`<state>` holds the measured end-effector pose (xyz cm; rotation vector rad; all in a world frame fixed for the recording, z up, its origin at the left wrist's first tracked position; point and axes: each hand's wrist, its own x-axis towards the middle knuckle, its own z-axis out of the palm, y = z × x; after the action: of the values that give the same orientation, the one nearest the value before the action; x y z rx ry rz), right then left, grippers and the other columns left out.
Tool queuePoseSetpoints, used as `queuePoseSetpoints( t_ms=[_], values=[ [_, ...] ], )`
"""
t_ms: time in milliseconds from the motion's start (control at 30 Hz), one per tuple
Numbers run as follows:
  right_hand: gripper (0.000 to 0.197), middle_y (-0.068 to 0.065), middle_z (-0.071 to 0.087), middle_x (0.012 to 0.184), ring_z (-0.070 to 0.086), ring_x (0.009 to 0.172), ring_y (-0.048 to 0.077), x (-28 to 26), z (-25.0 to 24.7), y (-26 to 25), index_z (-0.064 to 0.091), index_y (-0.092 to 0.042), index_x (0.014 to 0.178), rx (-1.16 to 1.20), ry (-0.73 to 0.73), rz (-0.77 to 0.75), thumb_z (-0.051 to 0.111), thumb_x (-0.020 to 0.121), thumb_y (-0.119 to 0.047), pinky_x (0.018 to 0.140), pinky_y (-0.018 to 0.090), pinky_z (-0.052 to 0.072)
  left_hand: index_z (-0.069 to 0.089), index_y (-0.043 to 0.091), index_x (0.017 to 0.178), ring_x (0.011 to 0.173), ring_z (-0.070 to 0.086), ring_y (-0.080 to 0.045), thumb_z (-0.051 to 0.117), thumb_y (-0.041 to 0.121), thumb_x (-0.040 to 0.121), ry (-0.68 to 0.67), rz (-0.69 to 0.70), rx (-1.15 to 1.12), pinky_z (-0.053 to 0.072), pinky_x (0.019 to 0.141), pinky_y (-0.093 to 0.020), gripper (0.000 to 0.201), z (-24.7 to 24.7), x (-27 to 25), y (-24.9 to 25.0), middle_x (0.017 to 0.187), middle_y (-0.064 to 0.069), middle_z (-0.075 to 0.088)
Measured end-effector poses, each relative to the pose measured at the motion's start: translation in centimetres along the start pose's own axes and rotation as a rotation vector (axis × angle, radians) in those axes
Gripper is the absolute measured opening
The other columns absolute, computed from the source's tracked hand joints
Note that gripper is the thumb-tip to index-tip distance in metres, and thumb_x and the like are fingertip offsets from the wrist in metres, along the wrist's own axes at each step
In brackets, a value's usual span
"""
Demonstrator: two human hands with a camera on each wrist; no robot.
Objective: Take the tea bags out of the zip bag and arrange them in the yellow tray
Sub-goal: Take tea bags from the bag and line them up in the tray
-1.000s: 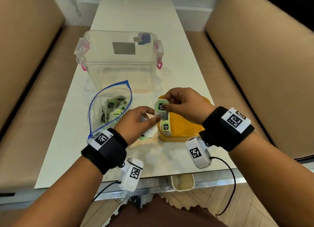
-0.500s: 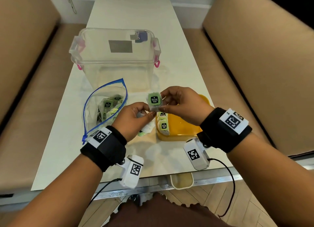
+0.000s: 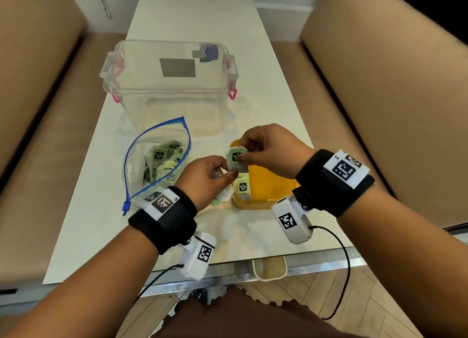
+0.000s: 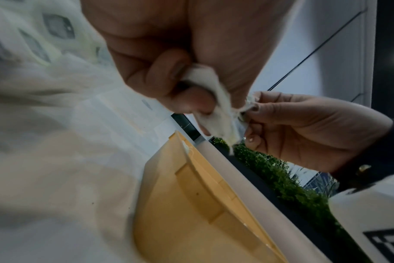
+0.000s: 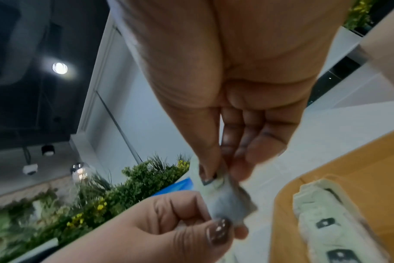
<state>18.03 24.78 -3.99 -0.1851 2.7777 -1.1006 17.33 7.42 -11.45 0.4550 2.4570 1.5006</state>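
A clear zip bag (image 3: 141,160) with a blue seal lies open on the table, with several green-labelled tea bags (image 3: 162,158) inside. The yellow tray (image 3: 268,188) stands to its right, and tea bags (image 3: 242,187) stand at its left end (image 5: 326,222). My right hand (image 3: 240,155) pinches the top of one tea bag (image 3: 234,160) above the tray's left end. My left hand (image 3: 228,174) pinches that sachet's lower edge (image 5: 229,201) and also holds a white tea bag (image 4: 214,99) curled in its fingers. Both hands almost touch.
A clear plastic storage box (image 3: 172,84) with pink latches stands behind the zip bag and tray. Beige padded benches (image 3: 379,97) run along both sides of the narrow white table (image 3: 253,236). A small cream cup (image 3: 269,269) hangs at the table's near edge.
Both hands keep hold of the same tea bag over the tray's left end. It shifted slightly left and up, then settled back a little.
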Motion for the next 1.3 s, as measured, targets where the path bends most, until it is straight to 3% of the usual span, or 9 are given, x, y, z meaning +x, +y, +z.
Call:
queuePoseSetpoints(
  t_ms=[67,167,367,433,533,800,1033,1167,1300],
  values=[
    [0.007,0.007,0.068,0.075,0.06,0.062,0.014,0.2,-0.3,0.4,0.066,-0.011,0.086,-0.044,-0.072,0.042,0.071,0.083,-0.013,0.065,0.031,0.053,0.063,0.02,0.086,0.069,0.062,-0.023,0.068,0.03,0.085,0.041,-0.035,0.154,0.046,0.062,-0.032,0.012,0.3,0.2,-0.2,0.069,-0.004,0.063],
    [0.005,0.013,0.073,0.079,0.063,0.06,0.016,0.3,-0.3,1.4,0.063,-0.009,0.088,-0.056,-0.188,0.142,0.067,0.085,-0.009,0.062,0.029,0.054,0.063,0.019,0.091,0.07,0.056,-0.018,0.066,0.035,0.086,0.101,-0.117,0.262,0.037,0.06,-0.028,0.017,0.4,0.5,-0.8,0.068,0.005,0.055],
    [0.006,0.005,0.074,0.082,0.065,0.066,0.014,0.2,1.8,2.9,0.059,-0.021,0.086,-0.331,-0.471,0.217,0.063,0.088,-0.017,0.069,0.028,0.052,0.064,0.021,0.095,0.074,0.057,-0.016,0.067,0.04,0.083,0.043,-0.164,0.317,0.039,0.066,-0.025,0.023,1.2,0.7,-1.5,0.07,0.009,0.056],
    [0.007,0.001,0.072,0.084,0.063,0.068,0.014,0.4,2.6,3.0,0.059,-0.024,0.089,-0.436,-0.503,0.222,0.065,0.087,-0.022,0.06,0.024,0.048,0.064,0.022,0.096,0.076,0.058,-0.017,0.067,0.04,0.083,0.033,-0.173,0.336,0.041,0.068,-0.026,0.023,1.4,0.8,-1.7,0.07,0.009,0.056],
    [0.01,-0.005,0.059,0.079,0.055,0.074,0.017,0.8,3.6,3.2,0.06,-0.024,0.095,-0.559,-0.515,0.192,0.064,0.086,-0.024,0.051,0.022,0.034,0.064,0.022,0.096,0.078,0.058,-0.018,0.067,0.039,0.084,0.03,-0.175,0.335,0.039,0.067,-0.026,0.021,1.5,0.8,-1.7,0.072,0.007,0.057],
    [0.016,0.004,0.055,0.081,0.05,0.074,0.023,1.4,5.1,3.0,0.068,-0.011,0.099,-0.71,-0.538,0.132,0.059,0.089,-0.019,0.051,0.025,0.034,0.066,0.021,0.095,0.074,0.055,-0.016,0.066,0.037,0.085,0.036,-0.163,0.327,0.037,0.065,-0.025,0.019,1.5,0.5,-1.4,0.069,0.01,0.052],
    [0.02,0.003,0.058,0.087,0.052,0.078,0.022,1.4,5.3,3.0,0.067,-0.012,0.103,-0.659,-0.466,0.196,0.065,0.086,-0.022,0.062,0.026,0.038,0.067,0.02,0.098,0.076,0.055,-0.016,0.066,0.037,0.086,0.033,-0.159,0.314,0.038,0.065,-0.025,0.021,1.6,0.4,-1.3,0.07,0.008,0.053],
    [0.026,0.001,0.055,0.084,0.051,0.077,0.021,1.7,4.9,2.8,0.066,-0.013,0.105,-0.624,-0.412,0.241,0.071,0.081,-0.024,0.049,0.023,0.032,0.067,0.02,0.099,0.076,0.055,-0.016,0.065,0.036,0.086,0.036,-0.163,0.304,0.037,0.065,-0.025,0.021,1.6,0.4,-1.3,0.071,0.008,0.053],
    [0.03,0.002,0.055,0.086,0.051,0.078,0.02,1.6,4.9,2.6,0.064,-0.01,0.106,-0.62,-0.383,0.254,0.071,0.082,-0.027,0.048,0.022,0.03,0.067,0.019,0.1,0.073,0.055,-0.016,0.066,0.035,0.086,0.034,-0.173,0.291,0.036,0.064,-0.025,0.022,1.7,0.3,-1.3,0.067,0.01,0.052]
  ],
)
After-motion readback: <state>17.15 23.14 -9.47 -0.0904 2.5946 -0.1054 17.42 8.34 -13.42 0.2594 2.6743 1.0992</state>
